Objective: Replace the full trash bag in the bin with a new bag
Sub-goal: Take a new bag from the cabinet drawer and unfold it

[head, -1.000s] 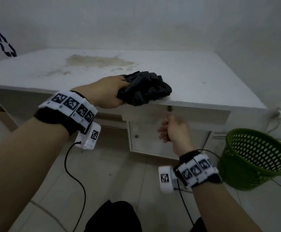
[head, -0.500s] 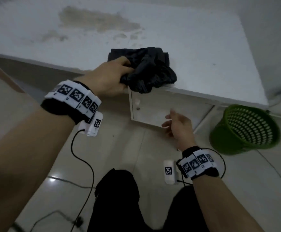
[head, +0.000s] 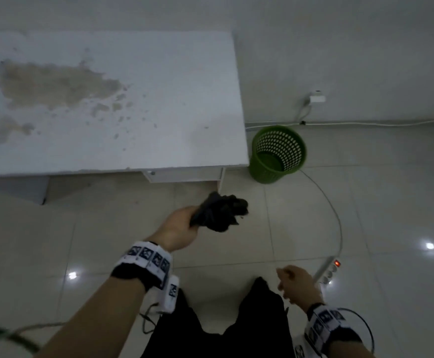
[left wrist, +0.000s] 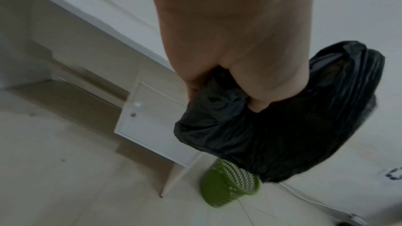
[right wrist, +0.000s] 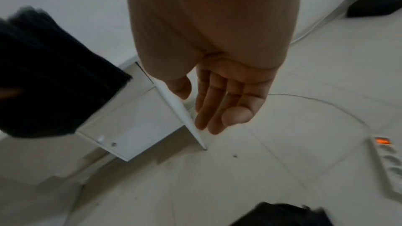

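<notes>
Bag (head: 219, 212) bunched in left grip (head: 177, 228).

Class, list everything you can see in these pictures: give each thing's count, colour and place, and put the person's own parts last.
trash bag: one, black, crumpled, held above the floor
bin: one, green, perforated, on the floor right of the table
table: one, white, stained top, against the wall
power strip: one, white, red switch lit, on the floor
left hand: one, grips the trash bag
right hand: one, holds nothing, fingers relaxed
</notes>
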`<control>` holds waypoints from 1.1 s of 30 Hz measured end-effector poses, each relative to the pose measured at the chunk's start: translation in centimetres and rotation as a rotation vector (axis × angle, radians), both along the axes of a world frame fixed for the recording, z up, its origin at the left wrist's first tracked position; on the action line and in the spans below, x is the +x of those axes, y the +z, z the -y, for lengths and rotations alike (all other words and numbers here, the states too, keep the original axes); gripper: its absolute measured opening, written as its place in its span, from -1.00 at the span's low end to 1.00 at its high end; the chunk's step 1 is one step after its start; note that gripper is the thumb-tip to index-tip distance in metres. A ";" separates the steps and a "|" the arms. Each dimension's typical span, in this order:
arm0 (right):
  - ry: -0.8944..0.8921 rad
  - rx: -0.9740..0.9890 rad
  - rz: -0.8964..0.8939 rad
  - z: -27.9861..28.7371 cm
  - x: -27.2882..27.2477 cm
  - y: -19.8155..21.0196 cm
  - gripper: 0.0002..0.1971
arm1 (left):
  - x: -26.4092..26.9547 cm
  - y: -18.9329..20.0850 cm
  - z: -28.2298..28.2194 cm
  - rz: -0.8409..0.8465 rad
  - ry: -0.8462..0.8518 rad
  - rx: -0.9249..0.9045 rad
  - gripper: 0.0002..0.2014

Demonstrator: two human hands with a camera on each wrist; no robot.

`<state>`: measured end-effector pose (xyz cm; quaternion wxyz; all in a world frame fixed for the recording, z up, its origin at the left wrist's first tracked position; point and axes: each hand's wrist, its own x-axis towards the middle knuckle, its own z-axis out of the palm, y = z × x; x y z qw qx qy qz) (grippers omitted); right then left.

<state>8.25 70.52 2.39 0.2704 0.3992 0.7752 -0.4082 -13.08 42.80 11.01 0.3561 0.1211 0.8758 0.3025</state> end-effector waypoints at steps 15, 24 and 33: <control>0.097 -0.061 -0.274 -23.8 -10.8 5.7 -0.73 | 5.0 -4.9 -18.2 0.313 0.025 -0.245 -0.71; 0.140 -0.107 -0.181 -32.1 -19.8 1.4 -0.72 | -3.8 -7.9 -28.8 0.332 0.069 -0.178 -0.63; 0.194 -0.185 0.024 -41.5 -23.6 -6.8 -0.67 | -16.3 -11.1 -45.7 0.212 0.266 -0.007 -0.64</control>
